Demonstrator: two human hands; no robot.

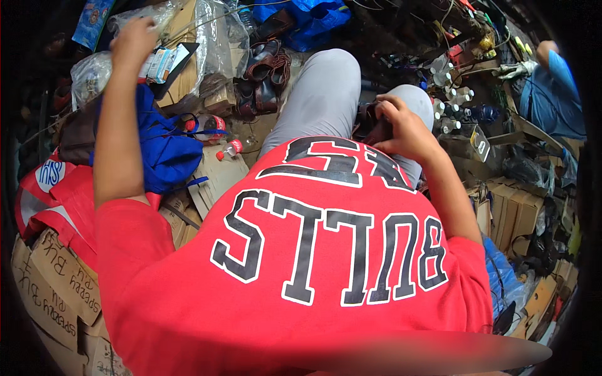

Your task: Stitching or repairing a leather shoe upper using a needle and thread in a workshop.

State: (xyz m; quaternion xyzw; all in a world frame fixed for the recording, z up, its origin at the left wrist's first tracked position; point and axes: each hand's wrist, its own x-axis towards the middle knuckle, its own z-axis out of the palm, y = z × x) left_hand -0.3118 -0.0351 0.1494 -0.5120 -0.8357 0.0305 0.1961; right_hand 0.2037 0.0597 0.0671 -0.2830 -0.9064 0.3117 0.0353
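My right hand (pixel 404 128) is closed round a dark brown leather shoe (pixel 378 133) between my grey-trousered knees; the shoe is mostly hidden by my fingers and shirt. Out to the far left, my left hand (pixel 133 41) is raised with its fingers curled, slightly blurred. What sits in those fingers, if anything, is too small to make out. Just below that hand lies a blue-and-white packet (pixel 162 64) on cardboard and clear plastic. Several dark brown lace-up shoes (pixel 256 99) are piled beyond my left knee.
Near my left side are a blue cloth bag (pixel 160 147), red-capped bottles (pixel 232 149), a red bag (pixel 56 194) and cardboard boxes (pixel 47 288). White-capped bottles (pixel 461 97) crowd beyond my right knee. At the far right another person's blue clothing (pixel 552 100) shows.
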